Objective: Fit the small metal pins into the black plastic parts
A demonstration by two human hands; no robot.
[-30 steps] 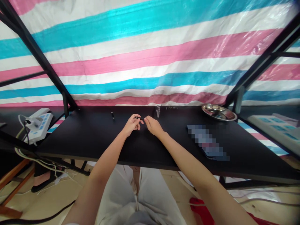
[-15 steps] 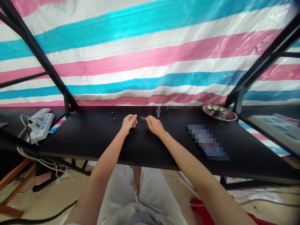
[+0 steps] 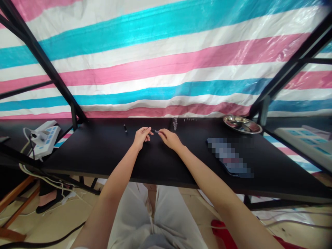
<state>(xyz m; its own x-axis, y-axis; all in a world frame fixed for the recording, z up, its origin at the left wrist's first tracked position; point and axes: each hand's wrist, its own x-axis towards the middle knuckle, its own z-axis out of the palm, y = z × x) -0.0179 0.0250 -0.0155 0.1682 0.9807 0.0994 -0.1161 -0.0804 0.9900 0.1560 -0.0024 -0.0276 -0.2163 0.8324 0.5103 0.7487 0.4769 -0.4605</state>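
Over the middle of the black table (image 3: 160, 162), a slim tube (image 3: 155, 131), dark at one end and clearer at the other, spans between both hands. My left hand (image 3: 141, 137) pinches its dark end between thumb and forefinger. At the clearer right end, my right hand (image 3: 169, 138) has its fingertips closed round it and covers part of it. Beyond my left hand lies a short black piece with a pale end (image 3: 125, 128). Several small clear pieces (image 3: 175, 123) are clustered behind my right hand.
More tiny pieces (image 3: 190, 120) lie along the table's back edge. A shiny metal plate (image 3: 241, 131) sits at back right, with a blurred blue packet (image 3: 229, 157) nearer. Black frame posts rise at both sides before a striped sheet (image 3: 166, 65). A power strip (image 3: 48, 140) is at left.
My right fingers have shifted slightly left along the tube and now cover more of its clearer end. My left hand keeps nearly the same place.
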